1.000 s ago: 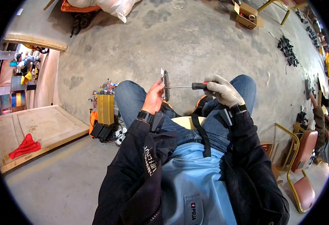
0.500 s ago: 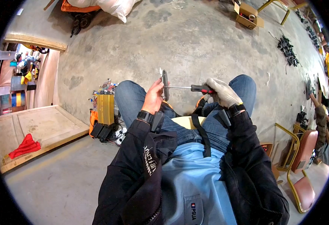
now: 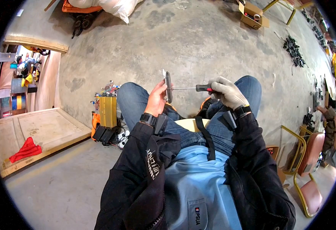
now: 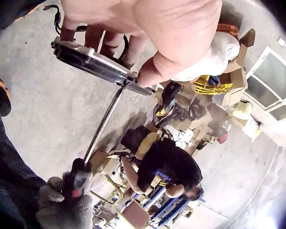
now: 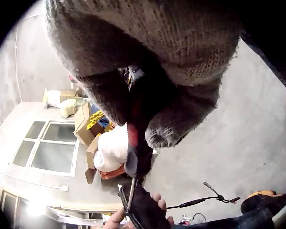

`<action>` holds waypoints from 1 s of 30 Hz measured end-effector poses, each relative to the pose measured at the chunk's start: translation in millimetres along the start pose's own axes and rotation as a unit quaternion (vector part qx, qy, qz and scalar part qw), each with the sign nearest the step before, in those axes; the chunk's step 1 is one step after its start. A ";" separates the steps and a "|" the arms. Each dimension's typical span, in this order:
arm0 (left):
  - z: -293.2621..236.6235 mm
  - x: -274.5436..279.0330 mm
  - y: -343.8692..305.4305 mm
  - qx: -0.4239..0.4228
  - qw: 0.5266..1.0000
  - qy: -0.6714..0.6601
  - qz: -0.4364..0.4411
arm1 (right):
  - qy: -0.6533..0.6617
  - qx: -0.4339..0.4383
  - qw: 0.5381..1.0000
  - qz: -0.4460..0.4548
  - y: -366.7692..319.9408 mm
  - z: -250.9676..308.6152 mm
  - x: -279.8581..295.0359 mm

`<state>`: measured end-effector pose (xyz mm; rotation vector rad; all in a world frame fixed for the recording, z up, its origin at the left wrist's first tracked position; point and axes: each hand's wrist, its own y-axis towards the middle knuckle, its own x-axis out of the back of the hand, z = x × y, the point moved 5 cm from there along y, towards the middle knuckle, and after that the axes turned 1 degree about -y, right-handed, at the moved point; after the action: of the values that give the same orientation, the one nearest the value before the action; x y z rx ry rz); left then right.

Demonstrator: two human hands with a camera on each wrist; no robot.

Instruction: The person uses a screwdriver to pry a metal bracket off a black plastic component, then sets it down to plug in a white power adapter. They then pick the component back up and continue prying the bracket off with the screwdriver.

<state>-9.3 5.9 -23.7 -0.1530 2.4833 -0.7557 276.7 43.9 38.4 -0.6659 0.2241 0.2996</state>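
Observation:
A flat, rounded black device stands on edge in front of the lap, held by my bare left hand. In the left wrist view its dark side faces the tool and the thumb presses near one end. My gloved right hand grips the black and red handle of a screwdriver. The metal shaft runs straight across to the device, its tip right at the dark side. Glove fingers wrap the handle in the right wrist view. A thin black cable shows near the device.
A gold metal box with loose wires stands beside the left knee. A wooden panel lies at left with a red cloth. Farther off are a cardboard box, a black cable heap and chairs.
The right hand's fingers loosened and slid back along the handle half a second ago, and now curl round it again, slightly forward. The left hand and device stay nearly still.

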 end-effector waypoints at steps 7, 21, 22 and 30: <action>-2.6 -0.2 2.1 -0.025 1.000 -0.011 -0.004 | 0.006 0.003 1.000 -0.019 -1.7 4.2 2.8; -3.6 -0.4 0.0 -0.005 0.999 -0.049 -0.001 | -0.047 -0.001 0.998 -0.047 2.4 -0.6 6.0; -3.4 -1.4 -0.2 -0.005 0.999 -0.049 -0.001 | -0.050 -0.001 0.998 -0.044 3.1 -1.7 7.1; -1.9 -3.9 1.0 0.002 0.998 -0.051 0.029 | -0.072 -0.004 0.997 -0.036 5.7 -4.8 7.5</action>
<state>-7.0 8.6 -21.1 -0.1142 2.3782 -0.7112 281.2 46.7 29.2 -0.6551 0.0604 0.2787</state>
